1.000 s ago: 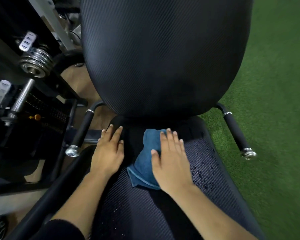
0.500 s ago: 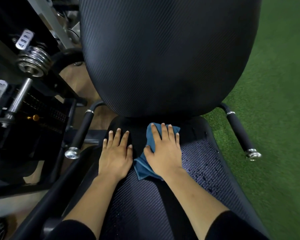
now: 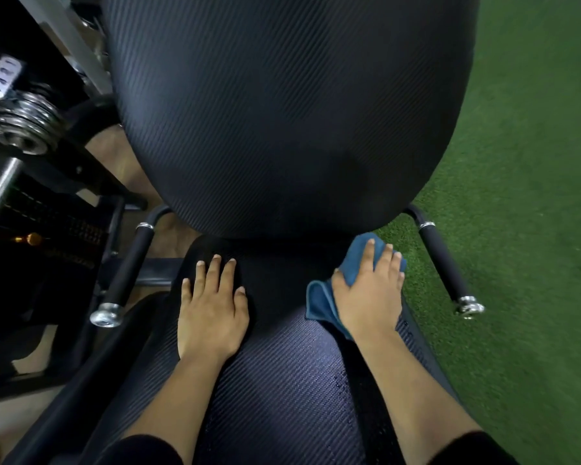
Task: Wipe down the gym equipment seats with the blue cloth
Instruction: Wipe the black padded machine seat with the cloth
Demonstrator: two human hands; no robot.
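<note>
- The blue cloth (image 3: 319, 305) is mostly covered by the right hand (image 3: 369, 297).
- The backrest (image 3: 282, 112) is cropped at 12 o'clock.
- The label (image 3: 2, 77) at 10 o'clock is blurred.

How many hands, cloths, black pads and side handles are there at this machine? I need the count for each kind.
Hands: 2 (left hand, right hand)
Blue cloth: 1
Black pads: 2 (backrest, seat)
Side handles: 2 (left handle, right handle)
Total: 7
</note>
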